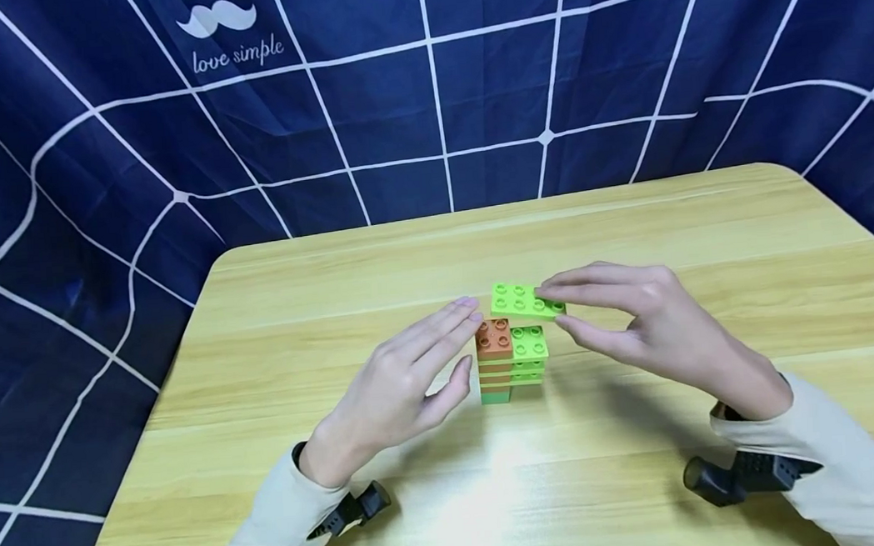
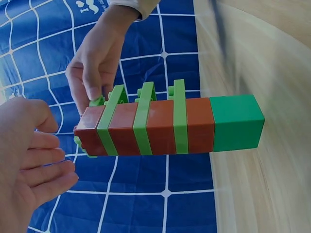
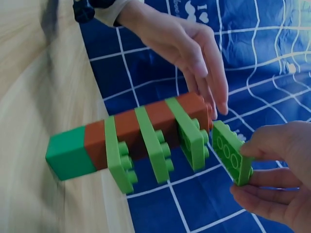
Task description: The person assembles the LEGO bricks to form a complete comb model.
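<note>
A tower of toy building blocks stands upright on the table: a dark green block point(image 2: 238, 122) at the bottom, then reddish-brown blocks point(image 3: 163, 115) alternating with thin lime green plates point(image 3: 155, 145) that stick out to one side. The topmost brown block point(image 1: 493, 340) shows its studs. My right hand point(image 1: 646, 319) pinches another lime green plate point(image 1: 515, 300) by its right end, thumb on one side and fingers on the other. That plate is held close above the tower, studs up. My left hand point(image 1: 406, 383) is beside the tower's left side, fingers extended, holding nothing.
The tower stands on a light wood-grain table point(image 1: 297, 315). A dark blue curtain point(image 1: 366, 102) with white grid lines hangs behind and to the sides. A small black wrist camera point(image 1: 354, 508) sits below the left hand, another wrist camera point(image 1: 742, 476) below the right.
</note>
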A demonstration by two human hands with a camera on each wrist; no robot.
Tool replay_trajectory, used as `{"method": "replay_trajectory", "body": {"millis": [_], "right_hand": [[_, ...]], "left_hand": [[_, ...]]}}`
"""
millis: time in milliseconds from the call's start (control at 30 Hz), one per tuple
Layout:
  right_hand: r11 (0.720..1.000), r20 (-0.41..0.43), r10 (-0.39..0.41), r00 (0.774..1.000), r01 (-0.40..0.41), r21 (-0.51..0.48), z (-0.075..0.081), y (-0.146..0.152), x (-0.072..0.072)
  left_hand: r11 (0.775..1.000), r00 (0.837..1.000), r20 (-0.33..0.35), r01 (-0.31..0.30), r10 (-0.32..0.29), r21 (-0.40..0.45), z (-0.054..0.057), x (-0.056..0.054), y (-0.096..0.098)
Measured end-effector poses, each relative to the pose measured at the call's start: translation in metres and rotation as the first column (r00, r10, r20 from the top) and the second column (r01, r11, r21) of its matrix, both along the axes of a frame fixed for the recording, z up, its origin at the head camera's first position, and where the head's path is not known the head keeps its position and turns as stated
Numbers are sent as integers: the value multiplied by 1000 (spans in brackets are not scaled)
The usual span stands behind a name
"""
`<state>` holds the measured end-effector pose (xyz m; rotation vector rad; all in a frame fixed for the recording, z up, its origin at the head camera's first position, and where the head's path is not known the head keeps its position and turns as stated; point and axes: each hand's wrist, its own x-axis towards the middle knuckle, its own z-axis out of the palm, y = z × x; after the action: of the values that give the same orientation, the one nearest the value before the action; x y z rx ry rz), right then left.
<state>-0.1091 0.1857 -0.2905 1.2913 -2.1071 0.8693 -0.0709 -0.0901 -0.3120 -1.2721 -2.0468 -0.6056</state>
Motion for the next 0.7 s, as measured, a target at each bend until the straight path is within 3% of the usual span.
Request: {"method": "replay_trajectory", "body": {"millis": [233,433,600,700], "right_hand": [[996,25,83,996,-83,22,0,-8,7],[994,19,94,995,-95,56,-2,-10,11],[994,3,86,996,-86,73,0,-13,12],[991,-36,122,992,-120,64,-1,-16,12]], "left_hand": [[999,999,36,-20,19,27,-1,1,-1],[1000,999,44,-1,1,-15,-4,-1,1],[999,1000,19,6,-5,-44,-5,-2,1],[998,1000,-17,0,-1,-59,-4,-3,1]]}}
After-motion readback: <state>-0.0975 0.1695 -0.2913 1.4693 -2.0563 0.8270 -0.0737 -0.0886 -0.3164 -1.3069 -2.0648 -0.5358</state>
